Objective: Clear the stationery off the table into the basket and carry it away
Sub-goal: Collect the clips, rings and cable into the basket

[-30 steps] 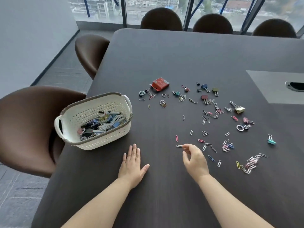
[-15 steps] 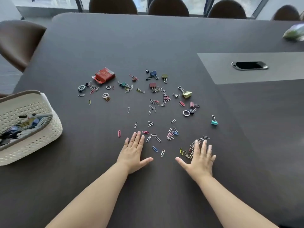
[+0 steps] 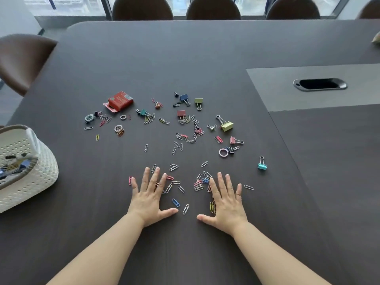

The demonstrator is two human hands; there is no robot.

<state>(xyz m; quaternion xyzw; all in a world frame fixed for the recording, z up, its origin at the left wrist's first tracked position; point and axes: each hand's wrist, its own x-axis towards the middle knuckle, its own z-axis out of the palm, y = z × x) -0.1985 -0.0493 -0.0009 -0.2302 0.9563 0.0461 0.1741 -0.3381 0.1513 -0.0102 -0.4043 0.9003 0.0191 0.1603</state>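
Spreading across a dark tabletop [image 3: 205, 58], loose clips [image 3: 181, 138] and a red box [image 3: 120, 100] lie before brown chairs [image 3: 212, 8] and windows. Both hands press flat, fingers splayed, gripping nothing: left hand [image 3: 149, 194] and right hand [image 3: 226, 199] each cover some paper clips. The basket [image 3: 30, 173], far left, is cut off by the frame; its contents are hard to make out

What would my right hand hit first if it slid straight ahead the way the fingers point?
Little lies right ahead of the right hand; the first thing is probably the pink ring with the small clips beside it. The paper clip pile sits just left of that line.
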